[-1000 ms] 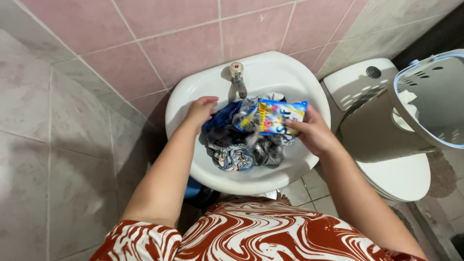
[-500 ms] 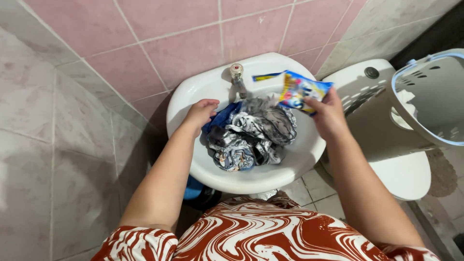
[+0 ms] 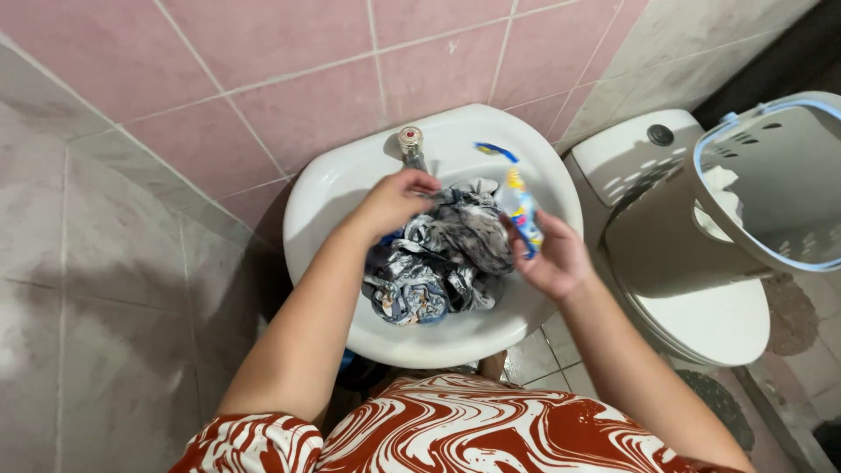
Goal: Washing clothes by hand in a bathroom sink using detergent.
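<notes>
Seen from the head camera, looking straight down: a white sink (image 3: 333,188) against a pink tiled wall (image 3: 289,52), filled with a heap of wet clothes (image 3: 442,263), patterned in grey, white and blue, bunched in the bowl below the tap (image 3: 410,144). Left hand (image 3: 396,200) over the upper left of the heap, just below the tap, fingers (image 3: 425,182) curled in a narrow pinch on the top edge of the clothes; whether cloth is truly clamped between them, cannot tell for sure. Right hand (image 3: 547,258) at the right side of the bowl, palm turned up, fingers closed around the lower end of a small blue and yellow packet (image 3: 519,210), held nearly upright and seen edge on, above the right part of the heap. A torn blue and yellow strip (image 3: 496,151) lying on the sink rim to the right of the tap, apart from the packet. Right of the sink, a white toilet (image 3: 701,320) with its lid down and its tank (image 3: 644,149) against the wall. On the toilet, leaning, a pale laundry basket (image 3: 771,184) with a blue rim, something white inside it. At the bottom edge, a red and white swirled garment (image 3: 473,434) worn by the person.
</notes>
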